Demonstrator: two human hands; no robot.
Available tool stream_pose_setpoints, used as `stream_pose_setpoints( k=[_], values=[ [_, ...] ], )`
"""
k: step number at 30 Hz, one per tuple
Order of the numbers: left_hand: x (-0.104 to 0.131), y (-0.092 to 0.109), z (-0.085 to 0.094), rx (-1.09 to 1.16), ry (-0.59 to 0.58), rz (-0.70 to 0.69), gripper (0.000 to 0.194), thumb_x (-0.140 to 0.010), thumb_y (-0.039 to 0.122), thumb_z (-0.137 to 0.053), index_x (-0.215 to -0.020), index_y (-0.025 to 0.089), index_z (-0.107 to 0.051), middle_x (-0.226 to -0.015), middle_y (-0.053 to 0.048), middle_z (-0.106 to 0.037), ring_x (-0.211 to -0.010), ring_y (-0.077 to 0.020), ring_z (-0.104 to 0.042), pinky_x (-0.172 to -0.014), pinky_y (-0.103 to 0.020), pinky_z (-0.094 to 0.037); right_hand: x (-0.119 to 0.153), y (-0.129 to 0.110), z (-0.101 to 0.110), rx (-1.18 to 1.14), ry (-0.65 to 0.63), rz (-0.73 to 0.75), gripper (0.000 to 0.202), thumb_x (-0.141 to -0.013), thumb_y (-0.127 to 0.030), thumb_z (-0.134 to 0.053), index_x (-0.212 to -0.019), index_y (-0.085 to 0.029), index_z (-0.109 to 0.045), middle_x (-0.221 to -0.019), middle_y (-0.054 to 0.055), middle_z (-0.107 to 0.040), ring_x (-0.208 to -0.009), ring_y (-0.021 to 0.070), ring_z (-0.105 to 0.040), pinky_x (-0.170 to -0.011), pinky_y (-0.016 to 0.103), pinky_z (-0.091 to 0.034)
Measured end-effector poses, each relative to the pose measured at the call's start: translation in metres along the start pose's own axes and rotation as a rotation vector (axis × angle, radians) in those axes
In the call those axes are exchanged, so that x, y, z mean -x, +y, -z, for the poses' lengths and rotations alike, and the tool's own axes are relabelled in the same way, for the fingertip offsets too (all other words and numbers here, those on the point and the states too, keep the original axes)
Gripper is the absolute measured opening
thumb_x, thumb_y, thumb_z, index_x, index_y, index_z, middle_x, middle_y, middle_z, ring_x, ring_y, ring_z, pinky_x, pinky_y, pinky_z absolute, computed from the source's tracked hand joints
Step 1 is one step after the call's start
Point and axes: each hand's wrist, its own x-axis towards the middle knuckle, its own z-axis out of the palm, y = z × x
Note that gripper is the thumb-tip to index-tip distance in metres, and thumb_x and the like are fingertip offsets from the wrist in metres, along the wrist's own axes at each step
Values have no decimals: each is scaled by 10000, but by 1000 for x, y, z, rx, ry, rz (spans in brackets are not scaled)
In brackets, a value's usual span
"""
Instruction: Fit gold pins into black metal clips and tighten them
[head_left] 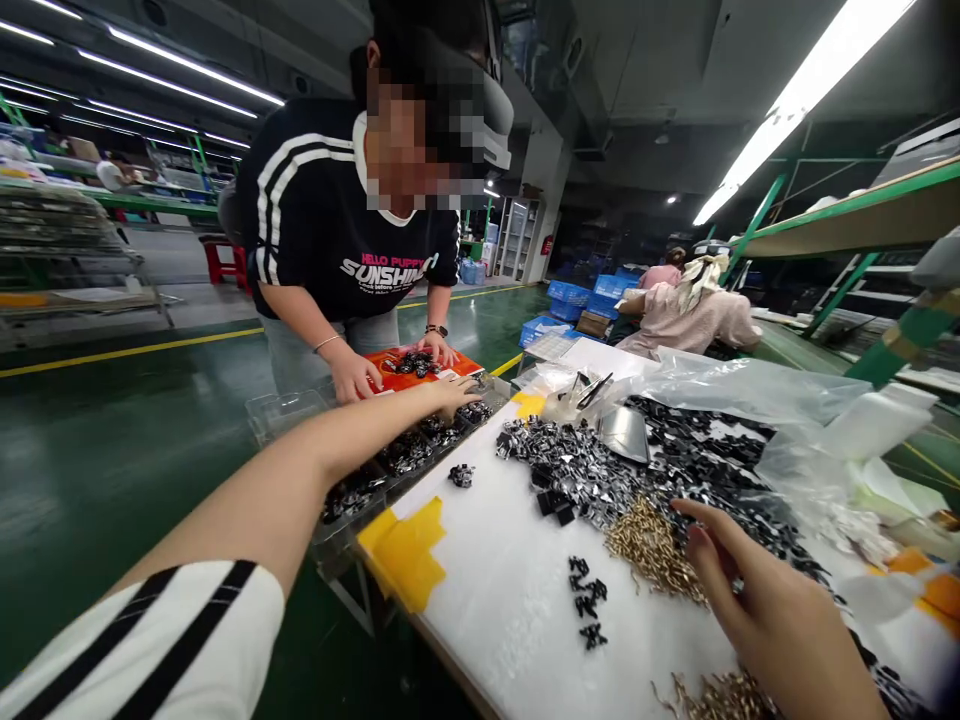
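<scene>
My left hand (452, 394) reaches across to a dark compartment tray (322, 540) filled with small black and metallic parts. Its fingers are stretched out over a far compartment, seen small and partly from behind, with nothing visible in them. Near the heap of brass-coloured pins (646, 550) is my right hand (757, 590), thumb and forefinger apart and nothing showing between them; its other fingers are mostly hidden. Beyond the pins spreads a large pile of small black and silver parts (585, 465). Several black parts (587, 605) lie apart on the white table (510, 590).
Across the tray, a person (337, 220) leans over an orange-red sheet (465, 366) with black parts. A metal scoop (625, 433) rests on the pile. Clear plastic bags (757, 385) and a white bottle (881, 425) lie at right; more pins (720, 697) are at the near edge.
</scene>
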Motion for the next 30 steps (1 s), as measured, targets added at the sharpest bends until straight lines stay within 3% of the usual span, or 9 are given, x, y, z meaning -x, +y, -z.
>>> stream_pose_setpoints(
  k=[5, 8, 12, 17, 22, 30],
  values=[
    [48, 27, 35, 106, -217, -156, 320, -878, 319, -495, -1150, 151, -514, -1068, -78, -600, -895, -184, -601, -780, -373, -496, -1, -11, 0, -37, 19, 35, 292, -892, -361, -335, -1041, -237, -553, -674, -9, -659, -479, 124, -595, -429, 211, -393],
    [87, 49, 47, 124, -248, -195, 361, -888, 364, -441, -1232, 257, -467, -1111, -25, -627, -956, -161, -600, -782, -235, -467, -1, -17, -1, -81, -5, 56, 269, -891, -310, -345, -1052, -231, -545, -747, -11, -677, -526, 117, -612, -461, 208, -399],
    [122, 71, 39, 82, -227, -207, 334, -853, 298, -476, -1180, 265, -537, -1191, -35, -589, -1041, -211, -563, -844, -265, -421, -1, -21, -3, -79, -5, 74, 268, -881, -279, -347, -1045, -226, -552, -661, -22, -655, -479, 121, -583, -442, 217, -374],
    [129, 76, 23, 69, -135, -159, 291, -860, 257, -438, -1116, 239, -575, -1163, -42, -588, -1030, -195, -557, -881, -270, -405, -1, -21, -2, -88, 6, 85, 277, -880, -273, -349, -1057, -220, -555, -657, -15, -658, -476, 123, -586, -428, 208, -375],
    [136, 51, 23, 62, -37, -54, 343, -833, 267, -466, -1169, 250, -535, -1166, -22, -598, -1057, -188, -552, -899, -250, -411, -1, -21, -3, -84, 19, 119, 278, -884, -271, -341, -1042, -206, -561, -656, -2, -665, -459, 128, -586, -417, 211, -383],
    [145, -39, 9, -49, 83, 285, 299, -857, 320, -512, -1100, 149, -544, -1085, -91, -583, -972, -215, -569, -833, -406, -467, 2, -20, -11, -77, -18, 149, 292, -909, -295, -322, -1072, -214, -551, -853, 14, -707, -580, 148, -654, -478, 234, -453]
  ],
)
